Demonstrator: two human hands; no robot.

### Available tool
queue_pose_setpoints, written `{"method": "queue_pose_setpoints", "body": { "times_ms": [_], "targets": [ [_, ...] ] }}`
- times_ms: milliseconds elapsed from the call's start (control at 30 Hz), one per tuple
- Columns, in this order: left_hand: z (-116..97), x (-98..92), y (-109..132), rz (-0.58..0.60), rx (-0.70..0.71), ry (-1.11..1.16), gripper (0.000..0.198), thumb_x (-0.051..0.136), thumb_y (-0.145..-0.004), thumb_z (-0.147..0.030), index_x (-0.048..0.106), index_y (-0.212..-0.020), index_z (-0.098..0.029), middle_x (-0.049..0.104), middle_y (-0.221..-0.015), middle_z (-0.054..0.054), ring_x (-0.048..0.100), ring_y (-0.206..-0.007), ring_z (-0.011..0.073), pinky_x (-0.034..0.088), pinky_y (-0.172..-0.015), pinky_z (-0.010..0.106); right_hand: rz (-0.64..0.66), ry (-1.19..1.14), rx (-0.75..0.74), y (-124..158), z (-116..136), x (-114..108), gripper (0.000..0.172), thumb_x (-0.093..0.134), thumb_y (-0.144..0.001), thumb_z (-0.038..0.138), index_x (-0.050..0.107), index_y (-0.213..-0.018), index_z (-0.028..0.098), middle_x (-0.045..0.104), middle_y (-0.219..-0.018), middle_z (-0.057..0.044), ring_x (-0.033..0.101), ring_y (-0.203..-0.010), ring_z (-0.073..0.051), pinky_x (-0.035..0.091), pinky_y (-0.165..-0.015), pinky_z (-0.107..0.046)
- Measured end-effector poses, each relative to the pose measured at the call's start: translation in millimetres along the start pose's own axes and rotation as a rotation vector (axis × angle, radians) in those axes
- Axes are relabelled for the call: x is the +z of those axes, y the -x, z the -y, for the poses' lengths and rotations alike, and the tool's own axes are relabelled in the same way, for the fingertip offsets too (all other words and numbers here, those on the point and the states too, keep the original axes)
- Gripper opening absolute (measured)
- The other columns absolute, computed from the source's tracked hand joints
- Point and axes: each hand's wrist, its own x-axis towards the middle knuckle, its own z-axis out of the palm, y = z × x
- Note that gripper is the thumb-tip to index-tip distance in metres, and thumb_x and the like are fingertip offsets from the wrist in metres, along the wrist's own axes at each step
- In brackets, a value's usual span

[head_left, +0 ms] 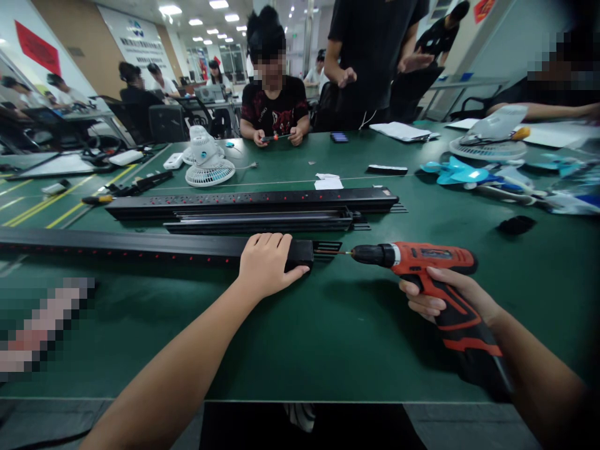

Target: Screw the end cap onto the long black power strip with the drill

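Note:
My left hand point(266, 262) lies over the right end of a long black power strip point(140, 247) on the green table point(337, 337), fingers wrapped over its top and thumb along its near side. My right hand point(445, 299) grips the handle of a red and black cordless drill point(422, 265). The drill's thin bit points left and meets the strip's end cap point(327, 250).
Two more long black strips point(253, 201) lie side by side further back. White desk fans point(206, 164), blue fan parts point(457, 172), papers and a phone lie beyond them. A seated person point(274, 103) faces me across the table; others stand or sit around.

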Motion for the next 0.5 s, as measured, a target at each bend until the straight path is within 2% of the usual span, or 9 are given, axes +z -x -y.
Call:
{"method": "queue_pose_setpoints", "body": {
  "times_ms": [167, 500],
  "targets": [
    [-0.4, -0.7, -0.4, 0.005, 0.002, -0.011, 0.058, 0.054, -0.085, -0.064, 0.059, -0.117, -0.015, 0.067, -0.106, 0.012, 0.06, -0.101, 0.0306, 0.041, -0.092, 0.045, -0.037, -0.002, -0.023, 0.5, -1.3, -1.7, 0.034, 0.059, -0.087, 0.047, 0.065, -0.083, 0.015, 0.04, -0.053, 0.003, 0.036, -0.048, -0.012, 0.045, -0.049, -0.024],
    [0.5, 0.0, -0.1, 0.001, -0.001, 0.004, 0.057, 0.054, -0.085, -0.064, 0.06, -0.117, -0.017, 0.068, -0.106, 0.013, 0.061, -0.1, 0.0314, 0.041, -0.092, 0.046, 0.001, -0.003, -0.019, -0.2, -0.1, 0.9, 0.037, 0.059, -0.088, 0.047, 0.069, -0.084, 0.012, 0.042, -0.053, 0.002, 0.038, -0.049, -0.012, 0.046, -0.051, -0.023]
  ]
}}
